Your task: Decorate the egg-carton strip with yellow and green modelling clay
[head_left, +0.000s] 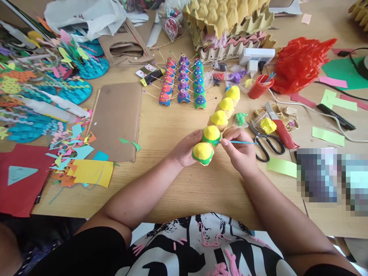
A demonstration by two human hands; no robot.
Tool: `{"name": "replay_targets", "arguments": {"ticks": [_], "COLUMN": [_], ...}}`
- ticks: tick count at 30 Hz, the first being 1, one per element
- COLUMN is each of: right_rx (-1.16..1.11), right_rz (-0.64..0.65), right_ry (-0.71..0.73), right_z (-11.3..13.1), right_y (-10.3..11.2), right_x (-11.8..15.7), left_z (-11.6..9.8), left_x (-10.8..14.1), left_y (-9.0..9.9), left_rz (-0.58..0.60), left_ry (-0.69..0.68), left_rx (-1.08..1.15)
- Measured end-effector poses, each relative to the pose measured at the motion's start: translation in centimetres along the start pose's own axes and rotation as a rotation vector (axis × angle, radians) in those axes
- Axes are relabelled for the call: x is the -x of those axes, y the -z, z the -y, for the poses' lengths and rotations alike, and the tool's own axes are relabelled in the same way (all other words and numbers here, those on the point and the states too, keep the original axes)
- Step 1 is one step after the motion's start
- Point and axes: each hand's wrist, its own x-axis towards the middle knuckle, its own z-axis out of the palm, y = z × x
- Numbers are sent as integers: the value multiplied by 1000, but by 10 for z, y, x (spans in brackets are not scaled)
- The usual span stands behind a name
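Note:
My left hand (188, 147) is closed around the near end of an egg-carton strip (219, 119), a row of several bumps topped with yellow clay. Green clay rings the base of the two nearest bumps. Between the thumb and fingers of my right hand (238, 147) is a thin blue stick (238, 142), its tip against the green band of the second bump. Just beyond my right hand lie a lump of green clay (240, 118) on clear plastic and black-handled scissors (266, 142). A yellow clay lump (268, 125) sits right of them.
Three finished-looking clay caterpillars (183, 80) with pins stand at the back. Cardboard (116, 122) and paper scraps lie left; stacked egg trays (227, 23), a red cup (257, 90), a red plastic bag (301, 65) and a red-handled cutter (283, 134) are behind and right.

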Motion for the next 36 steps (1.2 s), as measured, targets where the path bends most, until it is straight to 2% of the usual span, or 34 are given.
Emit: {"name": "replay_targets", "arguments": {"ticks": [4,8,10,15,18,22,28,36], "right_rx": [-237,-359,-381,-403,-346,-432,-444,-388], "right_rz": [-48,137,181,158,116,54,5,-24], "right_ry": [-157,-328,-371,-402,-458,-511,-471,-435], "right_z": [0,-3,-5,-8,-8,-11,-13,-10], "right_y": [2,7,10,10,4,-6,-12,-12], "right_x": [-6,-10,-10,-8,-4,4,8,9], "left_z": [-1,-2,-3,-5,-4,2,6,5], "left_x": [0,2,2,1,1,-1,-2,-4], "left_y": [0,-2,-3,-5,-5,1,5,3], "left_rz": [-13,-32,-49,-65,-24,-14,-107,-63], "left_ry": [13,24,16,-5,-51,-95,-74,-90], "left_rx": [3,25,19,13,15,17,29,-1]}}
